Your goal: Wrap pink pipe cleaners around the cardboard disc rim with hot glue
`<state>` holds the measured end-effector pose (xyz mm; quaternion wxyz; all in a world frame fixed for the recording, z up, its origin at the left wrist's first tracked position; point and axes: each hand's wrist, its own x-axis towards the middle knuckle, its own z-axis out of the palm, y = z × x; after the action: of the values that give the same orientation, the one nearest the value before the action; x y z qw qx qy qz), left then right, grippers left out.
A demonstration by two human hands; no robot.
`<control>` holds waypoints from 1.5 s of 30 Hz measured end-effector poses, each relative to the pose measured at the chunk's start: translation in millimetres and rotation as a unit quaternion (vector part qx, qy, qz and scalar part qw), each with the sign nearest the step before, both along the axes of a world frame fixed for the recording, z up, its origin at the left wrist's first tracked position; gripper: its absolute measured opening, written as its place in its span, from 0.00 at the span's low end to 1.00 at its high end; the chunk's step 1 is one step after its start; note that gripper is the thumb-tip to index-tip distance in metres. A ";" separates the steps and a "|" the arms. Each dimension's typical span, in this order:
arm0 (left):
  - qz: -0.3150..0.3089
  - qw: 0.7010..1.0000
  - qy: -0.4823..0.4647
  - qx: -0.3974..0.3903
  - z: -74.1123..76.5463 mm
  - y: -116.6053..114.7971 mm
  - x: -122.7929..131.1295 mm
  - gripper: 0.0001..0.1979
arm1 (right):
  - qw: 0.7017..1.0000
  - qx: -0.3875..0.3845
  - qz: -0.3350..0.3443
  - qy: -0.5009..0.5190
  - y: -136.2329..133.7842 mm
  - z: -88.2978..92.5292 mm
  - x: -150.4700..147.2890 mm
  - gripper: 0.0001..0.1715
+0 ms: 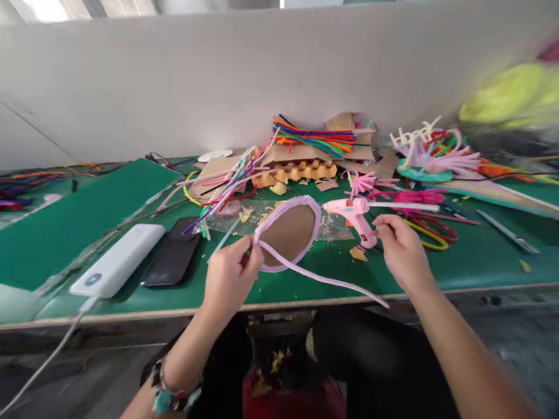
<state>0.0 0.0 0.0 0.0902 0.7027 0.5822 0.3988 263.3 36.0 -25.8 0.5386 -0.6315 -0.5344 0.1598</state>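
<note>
My left hand (229, 279) pinches the left edge of a brown cardboard oval (290, 233) bordered with a fuzzy lilac pipe cleaner (317, 216). From that pinch the pipe cleaner's loose tail (325, 279) hangs across to the lower right, its end free. Just right of the oval is a pink hot glue gun (358, 218), nozzle pointing left, a clear glue stick (406, 205) jutting from its back. My right hand (404, 253) has its thumb and fingers closed at the back edge of the gun's handle.
A white power bank (117, 262) with a cable and a black phone (171, 253) lie at left. Pipe cleaner bundles (312, 138), an egg carton piece (301, 171) and scraps fill the back. A utility knife (506, 231) lies at right on the green table (463, 265).
</note>
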 end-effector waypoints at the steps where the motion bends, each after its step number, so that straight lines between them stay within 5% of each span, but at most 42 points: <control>1: -0.001 1.000 -0.002 0.001 0.0 0.1 0.4 0.13 | 1.000 0.003 -0.005 0.007 1.8 -0.9 -0.2 0.05; 27: -0.012 0.999 -0.040 0.005 -5.4 3.7 2.9 0.13 | 0.998 -0.037 -0.021 0.048 3.8 2.5 -7.8 0.05; 45: -0.014 0.998 -0.055 -0.034 -2.5 3.3 2.0 0.12 | 0.992 0.080 -0.014 0.095 5.9 1.2 -6.7 0.09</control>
<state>2.0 3.3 -2.5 0.1510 0.6845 0.5799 0.4153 256.6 41.9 -24.6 0.6382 -0.5753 -0.4832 0.1681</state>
